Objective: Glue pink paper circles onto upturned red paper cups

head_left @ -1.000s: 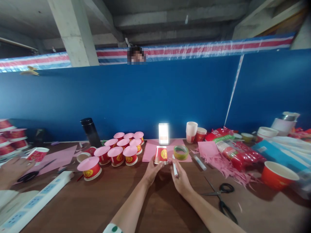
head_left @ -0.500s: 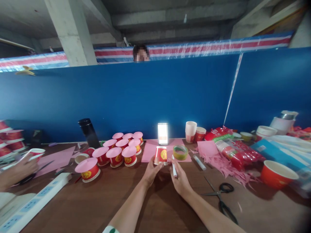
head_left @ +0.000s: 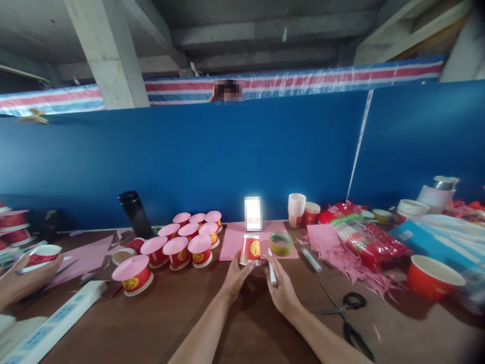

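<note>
My left hand [head_left: 238,274] grips a red paper cup [head_left: 250,249] with a yellow round emblem; it is held bottom up. Close by on the right, my right hand [head_left: 281,289] is closed round a slim white marker [head_left: 272,268], its tip pointing up. Just beyond the hands, a roll of yellow-green tape [head_left: 281,243] lies on a pink paper sheet [head_left: 230,241]. Left of the cup stand several upturned red cups [head_left: 178,255] topped with pink paper discs. A pair of open scissors [head_left: 344,309] rests to the right of my right hand.
A white power strip [head_left: 53,323] and another person's hand [head_left: 26,275] with a cup are at the left. A black bottle [head_left: 135,215] stands behind the cups. At the right are stacked cups [head_left: 297,208], pink paper strips [head_left: 352,258] and an orange cup [head_left: 432,283].
The view has tilted slightly, so things sit lower in the picture. My hands keep their hold on the cup and marker. The other person's hand at left has turned its cup upright.
</note>
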The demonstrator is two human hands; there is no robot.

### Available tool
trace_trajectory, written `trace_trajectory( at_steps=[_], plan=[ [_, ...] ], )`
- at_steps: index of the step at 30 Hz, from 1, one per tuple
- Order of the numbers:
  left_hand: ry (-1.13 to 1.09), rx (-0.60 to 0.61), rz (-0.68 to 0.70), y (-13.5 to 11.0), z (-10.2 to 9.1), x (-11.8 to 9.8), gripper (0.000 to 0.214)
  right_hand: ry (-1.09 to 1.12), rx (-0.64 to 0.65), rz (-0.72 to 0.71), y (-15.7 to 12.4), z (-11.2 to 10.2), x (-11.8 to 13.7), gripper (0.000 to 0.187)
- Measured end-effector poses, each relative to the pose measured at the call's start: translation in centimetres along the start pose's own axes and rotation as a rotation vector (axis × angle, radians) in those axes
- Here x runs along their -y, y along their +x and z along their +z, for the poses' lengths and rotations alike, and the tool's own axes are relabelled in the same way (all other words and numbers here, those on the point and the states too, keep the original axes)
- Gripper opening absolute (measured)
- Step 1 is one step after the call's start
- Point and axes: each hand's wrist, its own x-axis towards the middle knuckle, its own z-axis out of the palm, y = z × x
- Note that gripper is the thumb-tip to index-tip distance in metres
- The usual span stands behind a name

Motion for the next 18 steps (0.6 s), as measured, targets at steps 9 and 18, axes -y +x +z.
trace_trajectory(
  at_steps=[9, 18],
  plan=[
    [0.105, 0.038, -0.005, -0.4, 0.5, -1.2, 0.06, 0.016, -0.011, 0.028, 0.0, 0.0, -0.1, 0.036],
    [0.117, 0.025, -0.032, -0.1, 0.5, -1.3, 0.063, 0.077, 0.018, 0.094, 0.5, -0.3, 1.0, 0.038]
  ],
)
